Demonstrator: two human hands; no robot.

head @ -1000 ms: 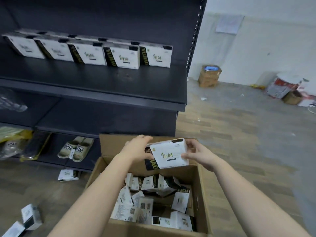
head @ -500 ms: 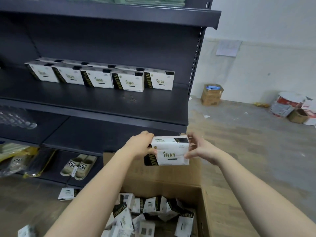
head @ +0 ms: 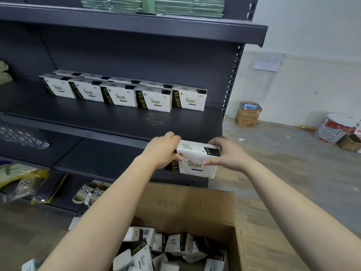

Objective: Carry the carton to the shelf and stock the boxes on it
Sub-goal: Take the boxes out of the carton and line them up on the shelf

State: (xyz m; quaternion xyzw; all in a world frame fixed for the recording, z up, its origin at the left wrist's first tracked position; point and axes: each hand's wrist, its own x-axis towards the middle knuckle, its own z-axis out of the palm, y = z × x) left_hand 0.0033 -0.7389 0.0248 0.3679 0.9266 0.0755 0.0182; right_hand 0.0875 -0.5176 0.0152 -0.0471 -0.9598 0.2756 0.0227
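Item: white box (head: pixel 197 161), black end panel, gold lettering.
Location: held in the air in front of the middle shelf (head: pixel 117 118) at its front edge, above the open carton (head: pixel 185 208).
Left hand (head: pixel 162 151): fingers curled round the box's left end.
Right hand (head: pixel 224 155): thumb and fingers pinching its right end.
Middle shelf: row of matching boxes (head: pixel 125 94), upright, side by side toward the back; possibly a second row behind, mostly hidden.
Carton: loose boxes (head: pixel 166 249) heaped inside.
Bottom shelf: pair of slippers (head: pixel 90 192).
Floor by the wall: small cardboard box (head: pixel 247 118).
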